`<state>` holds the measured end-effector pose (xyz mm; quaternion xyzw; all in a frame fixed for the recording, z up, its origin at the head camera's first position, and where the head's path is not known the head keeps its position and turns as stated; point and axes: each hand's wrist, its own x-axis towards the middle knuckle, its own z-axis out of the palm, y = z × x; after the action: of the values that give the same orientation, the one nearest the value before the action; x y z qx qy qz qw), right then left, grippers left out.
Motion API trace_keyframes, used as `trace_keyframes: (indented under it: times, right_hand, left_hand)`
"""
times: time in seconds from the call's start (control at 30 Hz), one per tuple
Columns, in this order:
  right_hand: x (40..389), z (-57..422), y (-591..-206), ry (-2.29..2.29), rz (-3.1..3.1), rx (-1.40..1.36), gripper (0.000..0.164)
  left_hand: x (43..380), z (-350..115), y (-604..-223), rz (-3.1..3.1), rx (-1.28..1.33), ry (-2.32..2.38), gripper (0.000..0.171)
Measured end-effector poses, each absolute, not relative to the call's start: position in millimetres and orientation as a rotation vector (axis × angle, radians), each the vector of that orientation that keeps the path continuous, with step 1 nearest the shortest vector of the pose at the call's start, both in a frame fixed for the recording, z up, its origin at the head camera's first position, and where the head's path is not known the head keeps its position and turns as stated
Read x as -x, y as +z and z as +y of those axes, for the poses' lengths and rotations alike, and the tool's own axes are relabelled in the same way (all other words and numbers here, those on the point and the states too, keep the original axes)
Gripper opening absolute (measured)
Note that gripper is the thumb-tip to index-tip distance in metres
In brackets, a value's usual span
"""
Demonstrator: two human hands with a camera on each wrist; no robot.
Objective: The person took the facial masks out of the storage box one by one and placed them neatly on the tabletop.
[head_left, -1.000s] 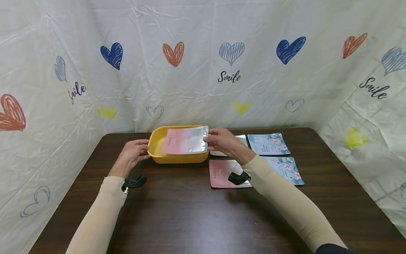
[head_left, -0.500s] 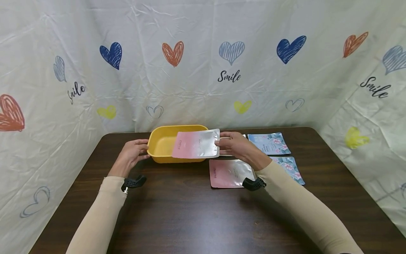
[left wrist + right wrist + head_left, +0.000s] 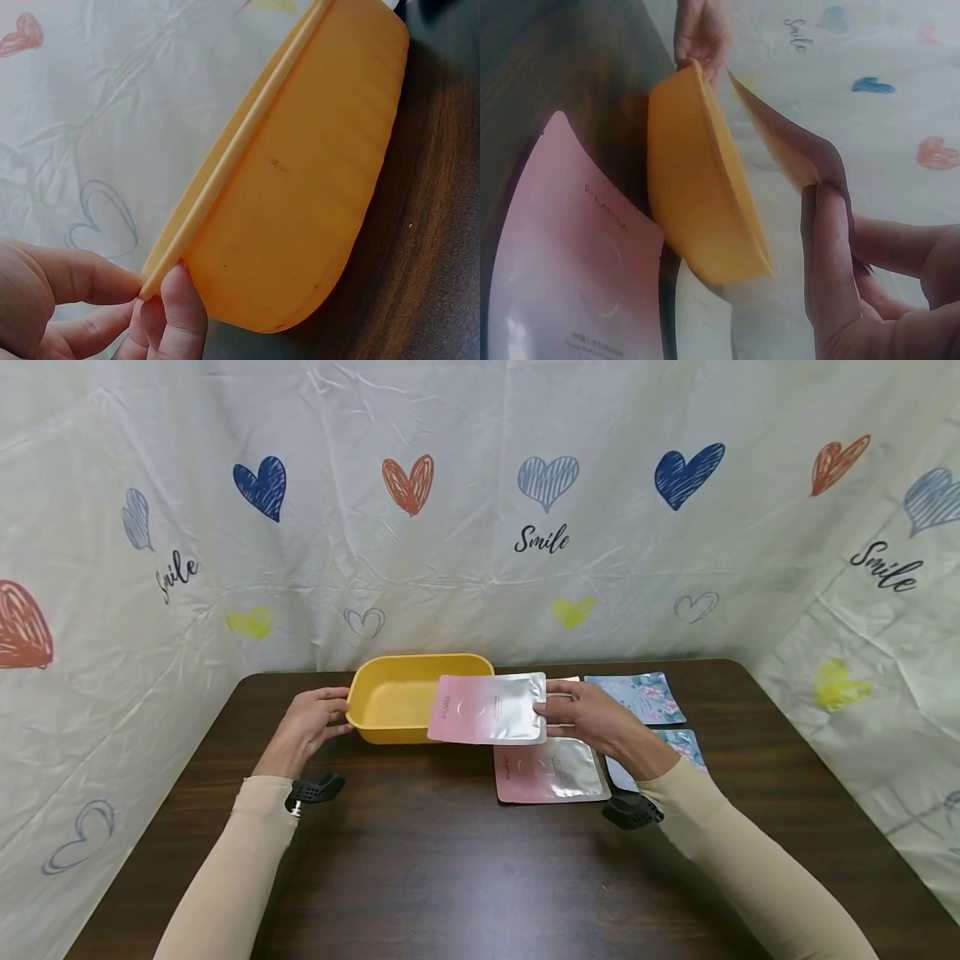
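At the end of the yellow tub (image 3: 390, 731), my left hand (image 3: 306, 728) pinches the rim between thumb and fingers, as the left wrist view shows on the tub (image 3: 300, 180). My right hand (image 3: 596, 717) holds a pink-and-silver sheet mask packet (image 3: 483, 710) by its silver end, thumb on top and fingers below. That packet hangs raised, overlapping the tub's right side in the head view; the right wrist view shows the packet (image 3: 799, 142) edge-on above the rim. A similar pink packet (image 3: 547, 777) lies flat on the table, just below the raised one.
Two blue floral packets, one farther back (image 3: 641, 697) and one nearer (image 3: 682, 743), lie at the right, the nearer partly behind my right wrist. Another packet is mostly hidden behind my right hand. A printed cloth (image 3: 480, 568) stands behind the dark table (image 3: 450, 877).
My right hand has drawn the pink-and-silver packet to the right and nearer, from over the tub to past its right end. The left hand stays at the rim.
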<state>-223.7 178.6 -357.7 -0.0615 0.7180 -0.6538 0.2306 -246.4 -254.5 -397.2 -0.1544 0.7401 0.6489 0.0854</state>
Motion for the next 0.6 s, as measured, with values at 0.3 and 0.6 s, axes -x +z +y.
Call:
trace_keyframes:
  times: [0.3, 0.6]
  right_hand:
    - [213.0, 191.4, -359.9, -1.729, 2.02, 0.165, 0.071]
    - [199.6, 207.2, -364.7, -1.695, 2.053, 0.126, 0.071]
  left_hand:
    - [245.5, -254.2, -396.2, 2.216, 0.455, 1.925, 0.045]
    - [244.1, -253.2, -395.7, 2.208, 0.458, 1.933, 0.046]
